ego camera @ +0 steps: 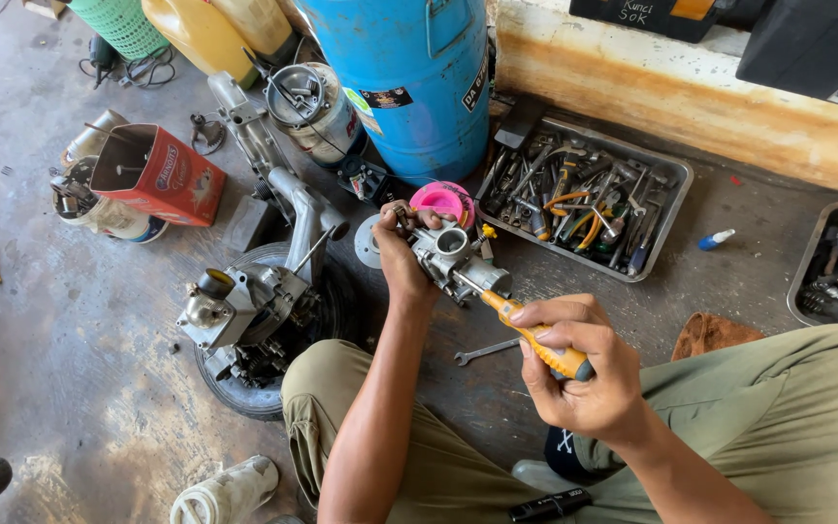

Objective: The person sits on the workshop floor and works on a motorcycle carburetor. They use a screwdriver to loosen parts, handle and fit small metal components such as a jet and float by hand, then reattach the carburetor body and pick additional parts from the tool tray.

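screwdriver on a small metal engine part

in the middle of the frame the left hand (402,260) is closed around a small grey metal engine part (450,257), holding it up above the floor. the right hand (574,364), lower and to the right, grips the orange handle of a screwdriver (528,333); its fingers are wrapped tight around the handle, and the metal tip meets the lower side of the part.

to do this step well, i think the tool should stay in one straight line with the screw, with steady push, so the tip does not slip out. the left hand should hold the part firm, with fingers away from the tip.

around the hands there are many things. just behind the part lies a pink round spool (443,199). to the upper right is a metal tray of tools (676,189), full of pliers and wrenches. a blue barrel (419,78) stands at the top center. at the left an engine block (244,311) rests on a tyre, and a red box (152,175) lies in the upper left. a wrench (485,352) lies on the floor, directly under the screwdriver. the person's knees are close on both sides, so the room for the right elbow seems small.
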